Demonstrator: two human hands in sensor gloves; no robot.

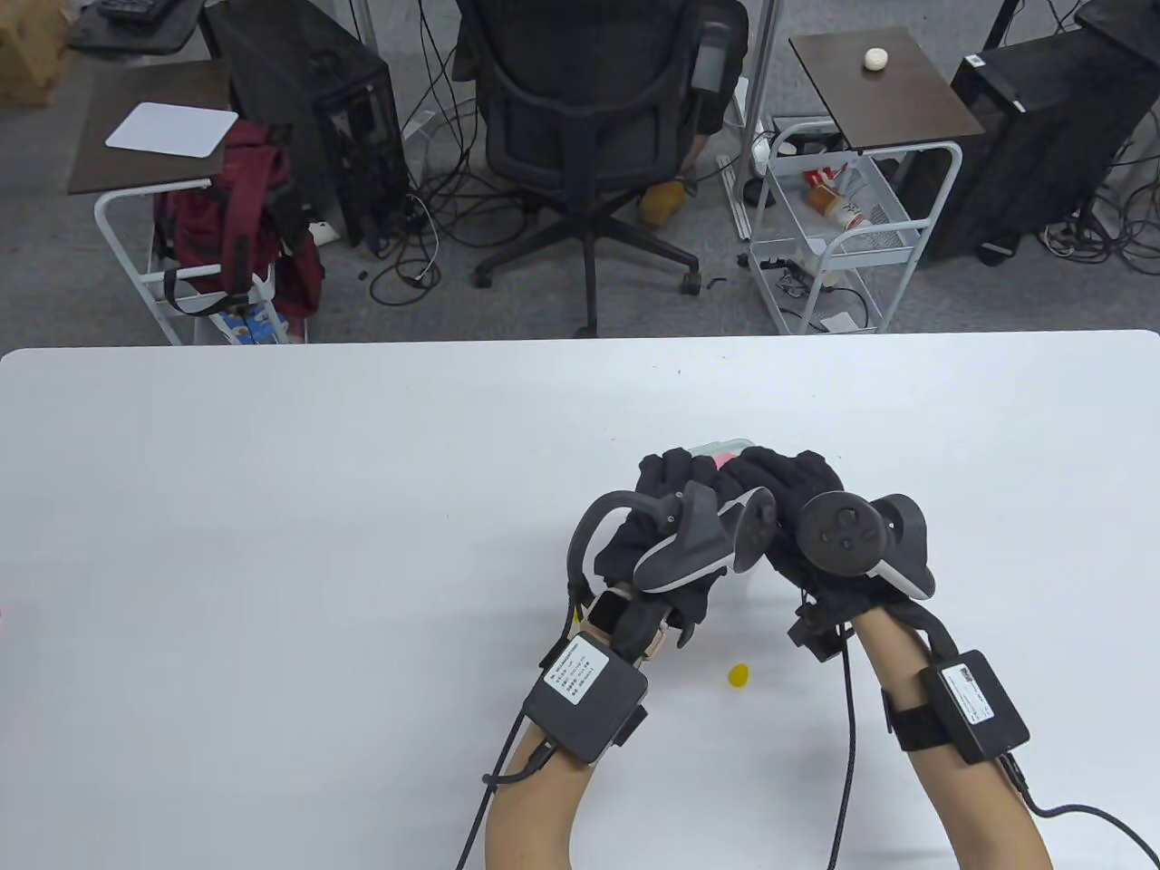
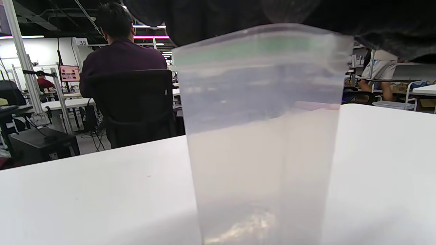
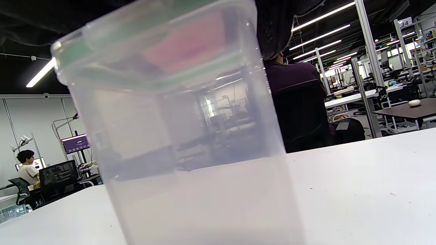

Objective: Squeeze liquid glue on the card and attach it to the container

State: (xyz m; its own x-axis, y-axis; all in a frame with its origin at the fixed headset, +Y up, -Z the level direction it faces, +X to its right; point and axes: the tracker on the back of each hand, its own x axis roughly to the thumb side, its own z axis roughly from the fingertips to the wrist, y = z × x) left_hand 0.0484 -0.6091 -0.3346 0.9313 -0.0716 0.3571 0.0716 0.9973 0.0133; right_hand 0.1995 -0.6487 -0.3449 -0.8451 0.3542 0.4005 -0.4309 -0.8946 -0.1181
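Container [image 3: 190,136]: a clear lidded tub, stood upright on the desk [image 1: 272,544] and covered from above by both hands. A pink card [image 1: 725,460] is glimpsed between the fingers on the lid, presumably being pressed flat so the glue bonds. The left hand [image 1: 675,530] and right hand [image 1: 816,517] are laid over the top; how tightly each grip is curled cannot be told. 1 small yellow piece [image 1: 739,675] is seen nearer the wrists.

Ahead: tall translucent plastic container [image 1: 722,448] blocks my way.
Near: small yellow cap [image 1: 739,675] lies between my wrists.
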